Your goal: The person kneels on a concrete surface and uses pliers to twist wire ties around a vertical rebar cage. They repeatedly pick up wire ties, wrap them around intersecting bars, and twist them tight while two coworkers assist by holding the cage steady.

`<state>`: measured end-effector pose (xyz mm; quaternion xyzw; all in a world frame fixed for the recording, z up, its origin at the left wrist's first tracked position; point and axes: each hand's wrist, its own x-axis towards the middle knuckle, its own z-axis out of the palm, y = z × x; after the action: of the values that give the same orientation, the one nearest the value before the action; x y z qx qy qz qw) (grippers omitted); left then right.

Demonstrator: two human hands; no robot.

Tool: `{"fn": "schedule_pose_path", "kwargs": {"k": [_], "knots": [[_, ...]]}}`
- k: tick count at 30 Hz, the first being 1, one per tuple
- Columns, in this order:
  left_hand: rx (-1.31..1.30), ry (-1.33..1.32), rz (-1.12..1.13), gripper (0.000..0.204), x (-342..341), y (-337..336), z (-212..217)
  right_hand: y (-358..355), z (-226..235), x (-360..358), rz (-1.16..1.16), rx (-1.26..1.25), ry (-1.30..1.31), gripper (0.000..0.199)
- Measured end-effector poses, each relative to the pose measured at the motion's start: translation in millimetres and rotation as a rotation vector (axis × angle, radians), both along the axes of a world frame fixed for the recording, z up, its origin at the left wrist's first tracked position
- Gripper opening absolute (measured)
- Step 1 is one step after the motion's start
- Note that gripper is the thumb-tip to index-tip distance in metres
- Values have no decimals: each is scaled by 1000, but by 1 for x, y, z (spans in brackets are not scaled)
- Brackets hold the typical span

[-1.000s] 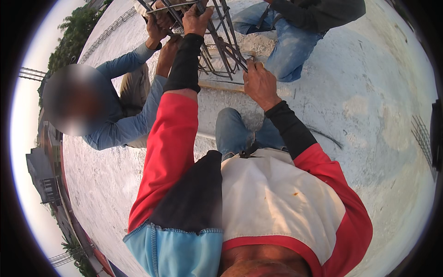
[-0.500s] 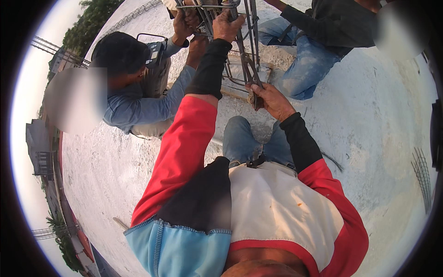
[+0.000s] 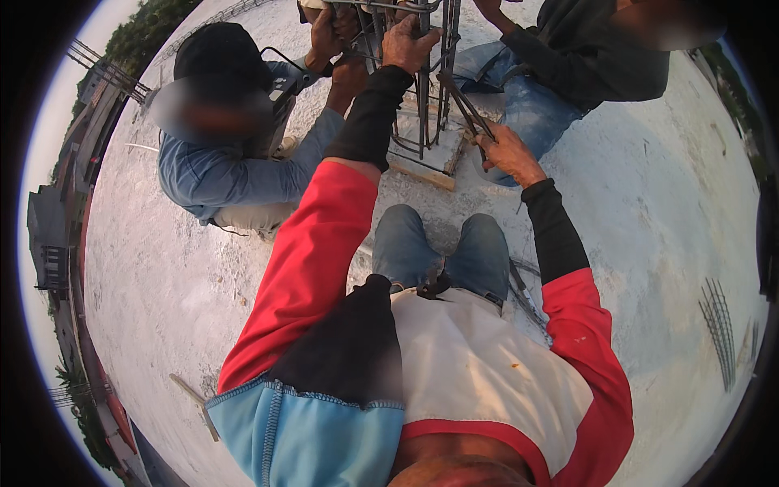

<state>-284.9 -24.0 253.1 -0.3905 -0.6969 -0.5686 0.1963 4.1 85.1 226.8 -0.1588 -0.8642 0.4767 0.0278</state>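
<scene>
At the top middle, an upright rebar cage (image 3: 423, 122) of dark bars and ties stands on the pale slab. My left hand (image 3: 408, 46) is closed around a bar near the cage's upper part. To the right of the cage, my right hand (image 3: 510, 156) grips the handles of dark metal pincers (image 3: 466, 105), whose head points up toward the cage bars. Whether the jaws touch a bar, I cannot tell. A board-edged base (image 3: 434, 172) surrounds the cage's foot. On the cage's left side, a co-worker's hands (image 3: 345, 77) are at the bars.
A co-worker (image 3: 235, 174) in a dark cap and blue-grey sleeves crouches on the left. Another person (image 3: 560, 73) in a black top and jeans sits at the upper right. Thin rods (image 3: 717, 329) lie far right, and a strip (image 3: 195, 403) lies lower left.
My right hand has drawn away from the cage's lower corner to the right, with the pincers spread more clearly in it. My left hand stays on the bar. The left co-worker's head has turned.
</scene>
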Motion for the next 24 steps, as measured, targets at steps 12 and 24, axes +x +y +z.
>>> {"fn": "schedule_pose_path", "kwargs": {"k": [12,24], "knots": [[-71,-79,51,42,18,-10,2,11,6,-22,159,502,116,36],[-138,-174,59,45,9,-5,-8,1,-2,-22,176,60,20,25]]}}
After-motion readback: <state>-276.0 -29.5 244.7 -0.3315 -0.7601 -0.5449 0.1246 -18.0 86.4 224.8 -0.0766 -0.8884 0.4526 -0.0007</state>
